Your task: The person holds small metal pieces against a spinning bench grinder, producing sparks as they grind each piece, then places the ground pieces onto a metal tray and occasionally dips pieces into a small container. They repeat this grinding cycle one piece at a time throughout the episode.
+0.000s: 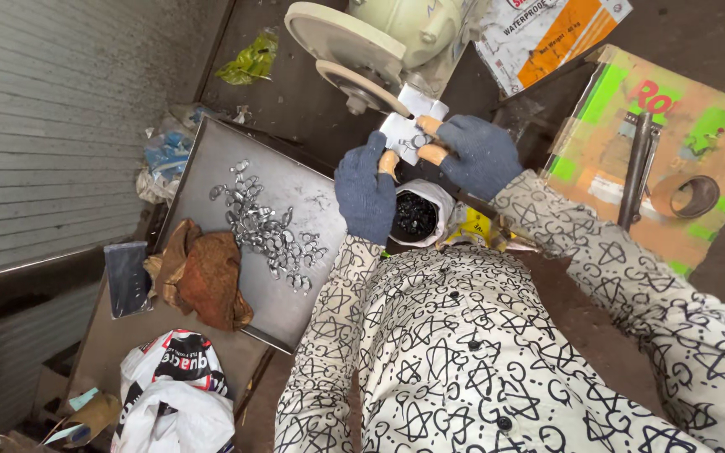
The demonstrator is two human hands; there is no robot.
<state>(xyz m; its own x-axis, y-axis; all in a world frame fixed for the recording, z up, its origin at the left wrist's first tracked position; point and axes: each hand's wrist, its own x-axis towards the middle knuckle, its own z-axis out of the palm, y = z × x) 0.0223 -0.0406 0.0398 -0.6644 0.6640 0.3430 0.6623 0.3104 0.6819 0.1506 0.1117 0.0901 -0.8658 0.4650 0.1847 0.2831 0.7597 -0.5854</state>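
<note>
Patterned shirt, grey metal tray, dark workshop floor

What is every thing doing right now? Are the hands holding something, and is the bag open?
Left hand: gloved, gripping the small metal piece.
Right hand: gloved, gripping the same piece.
Small metal piece: held up against the grinding wheel.
Small bag: open, dark bits inside.
Metal rings: loose, scattered on the tray.
Brown cloth: crumpled.
Tape roll: lying on the board.

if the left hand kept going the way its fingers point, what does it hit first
Probably the small shiny metal piece that both hands pinch; the left hand already touches it. Beyond it sits the cream grinding wheel, though depth is unclear.
</note>
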